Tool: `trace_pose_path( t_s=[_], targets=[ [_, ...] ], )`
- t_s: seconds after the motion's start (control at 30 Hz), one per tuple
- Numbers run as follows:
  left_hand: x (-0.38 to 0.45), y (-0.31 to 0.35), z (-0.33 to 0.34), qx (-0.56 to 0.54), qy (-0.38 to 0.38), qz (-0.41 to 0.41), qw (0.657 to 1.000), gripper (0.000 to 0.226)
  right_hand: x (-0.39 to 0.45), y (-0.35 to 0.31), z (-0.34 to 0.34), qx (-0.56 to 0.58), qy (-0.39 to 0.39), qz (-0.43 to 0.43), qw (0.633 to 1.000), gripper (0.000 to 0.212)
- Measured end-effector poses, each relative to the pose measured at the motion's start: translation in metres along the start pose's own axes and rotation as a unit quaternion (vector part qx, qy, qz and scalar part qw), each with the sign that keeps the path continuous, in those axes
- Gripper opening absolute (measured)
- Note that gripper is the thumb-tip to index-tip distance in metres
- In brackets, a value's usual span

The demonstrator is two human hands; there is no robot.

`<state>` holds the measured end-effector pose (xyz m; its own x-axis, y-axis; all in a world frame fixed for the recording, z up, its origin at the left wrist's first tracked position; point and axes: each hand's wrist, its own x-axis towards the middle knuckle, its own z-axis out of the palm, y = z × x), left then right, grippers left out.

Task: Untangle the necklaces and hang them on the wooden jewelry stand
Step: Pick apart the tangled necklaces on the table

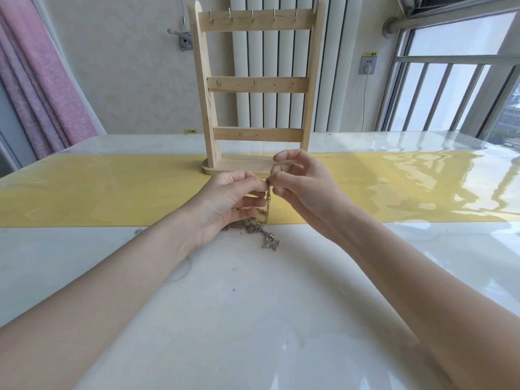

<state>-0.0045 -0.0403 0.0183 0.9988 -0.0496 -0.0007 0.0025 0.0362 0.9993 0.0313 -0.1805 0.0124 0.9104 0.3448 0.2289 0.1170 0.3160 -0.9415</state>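
Observation:
A tangled bunch of thin metal necklaces point(260, 229) lies on the table just below my hands, with one strand lifted out of it. My left hand point(228, 201) and my right hand point(298, 187) meet above the heap, and both pinch the top of that raised chain between thumb and fingertips. A small pendant lies at the near end of the tangle. The wooden jewelry stand point(254, 85) rises upright directly behind my hands, with three crossbars carrying small metal hooks; no necklace hangs on any of them.
The table point(253, 305) is white and glossy, with a yellow runner point(98, 192) across it under the stand's base. A radiator and wall stand behind, a pink curtain point(42, 88) at the left, a window point(455, 80) at the right.

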Motion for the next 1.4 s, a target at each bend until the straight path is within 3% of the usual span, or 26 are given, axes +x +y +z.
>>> trace_pose_path(
  t_s=[0.23,0.43,0.67,0.87,1.03,1.23,1.4],
  targets=[
    [0.001,0.003,-0.005,-0.049,0.030,0.002,0.998,0.022,-0.001,-0.002,-0.004,-0.112,-0.007,-0.008,0.994,0.034],
    [0.002,0.002,-0.004,-0.065,0.067,0.026,0.995,0.023,-0.004,-0.002,0.001,-0.283,-0.030,-0.057,0.957,0.026],
    [0.003,-0.002,-0.002,-0.058,0.073,0.027,0.995,0.011,-0.002,-0.005,-0.005,-0.161,-0.046,-0.020,0.986,0.025],
    [0.000,0.002,-0.003,-0.136,0.039,-0.019,0.990,0.005,-0.003,-0.001,-0.007,-0.027,-0.064,0.059,0.996,0.025],
    [-0.001,0.002,-0.004,-0.134,0.013,-0.024,0.991,0.013,-0.002,-0.001,-0.008,-0.026,-0.067,0.063,0.995,0.024],
    [-0.001,0.004,-0.006,-0.103,0.020,-0.004,0.995,0.006,-0.002,-0.003,-0.010,-0.020,-0.063,0.070,0.995,0.018],
    [-0.002,0.002,-0.007,-0.020,0.017,0.032,0.999,0.015,-0.002,-0.002,-0.011,-0.023,-0.064,0.068,0.995,0.016]
  ],
)
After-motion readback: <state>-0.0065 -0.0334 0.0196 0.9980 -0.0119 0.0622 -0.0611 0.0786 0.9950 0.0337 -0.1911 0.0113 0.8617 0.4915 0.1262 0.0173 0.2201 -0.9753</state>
